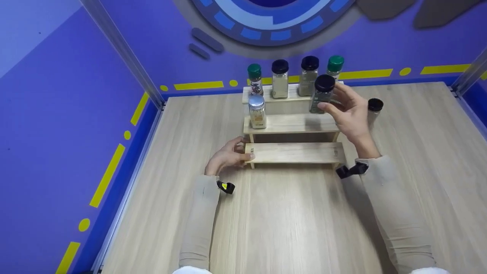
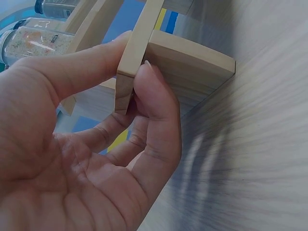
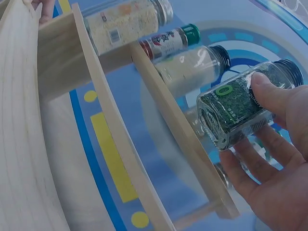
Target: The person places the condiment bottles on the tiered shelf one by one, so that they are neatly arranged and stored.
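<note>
My right hand (image 1: 350, 114) grips a glass spice jar (image 1: 322, 97) with a black lid, held above the right part of the middle shelf. In the right wrist view dark green flakes show inside this spice jar (image 3: 236, 103), which is tilted there, thumb on one side and fingers on the other. Down at the lowest tier of the wooden rack (image 1: 295, 153), my left hand (image 1: 228, 153) pinches the left end of the board between thumb and fingers. On the middle shelf's left end stands a silver-lidded jar (image 1: 257, 114) with pale contents.
Along the top shelf stand a green-capped bottle (image 1: 255, 78), a black-lidded jar of pale powder (image 1: 280, 80), another black-lidded jar (image 1: 308, 78) and a second green-capped bottle (image 1: 335, 64). Right of the rack, a black-lidded jar (image 1: 375, 106) stands on the table, partly behind my right hand.
</note>
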`<state>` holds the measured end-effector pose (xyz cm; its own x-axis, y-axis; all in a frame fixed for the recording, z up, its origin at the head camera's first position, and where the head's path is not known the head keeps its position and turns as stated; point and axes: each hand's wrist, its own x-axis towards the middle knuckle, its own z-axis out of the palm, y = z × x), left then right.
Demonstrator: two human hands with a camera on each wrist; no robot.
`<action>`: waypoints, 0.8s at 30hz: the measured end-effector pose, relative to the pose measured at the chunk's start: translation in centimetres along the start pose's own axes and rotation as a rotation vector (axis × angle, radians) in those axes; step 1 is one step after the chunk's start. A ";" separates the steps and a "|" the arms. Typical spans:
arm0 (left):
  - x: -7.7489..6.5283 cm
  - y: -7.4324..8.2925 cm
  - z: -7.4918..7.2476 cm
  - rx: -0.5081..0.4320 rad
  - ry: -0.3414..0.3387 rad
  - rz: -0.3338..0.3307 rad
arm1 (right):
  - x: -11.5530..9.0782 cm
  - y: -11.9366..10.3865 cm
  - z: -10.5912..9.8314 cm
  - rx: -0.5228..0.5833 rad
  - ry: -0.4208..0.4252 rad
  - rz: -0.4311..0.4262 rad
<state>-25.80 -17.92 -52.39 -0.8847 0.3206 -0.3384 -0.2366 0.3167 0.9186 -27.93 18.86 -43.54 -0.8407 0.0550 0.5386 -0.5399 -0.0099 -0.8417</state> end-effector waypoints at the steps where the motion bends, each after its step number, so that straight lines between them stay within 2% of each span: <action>1: 0.0 0.0 0.0 0.000 -0.001 0.001 | 0.0 0.0 0.4 0.003 -0.005 0.006; 11: -0.2 -0.1 -0.1 -0.025 -0.006 0.002 | 0.4 0.9 3.7 0.047 -0.073 0.003; 24: -0.3 0.0 -0.2 0.004 -0.001 -0.022 | 0.2 2.7 6.3 0.059 -0.119 0.070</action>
<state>-25.64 -18.21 -52.25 -0.8790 0.3142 -0.3587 -0.2542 0.3276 0.9100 -29.80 12.52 -45.48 -0.8736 -0.0662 0.4821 -0.4781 -0.0681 -0.8757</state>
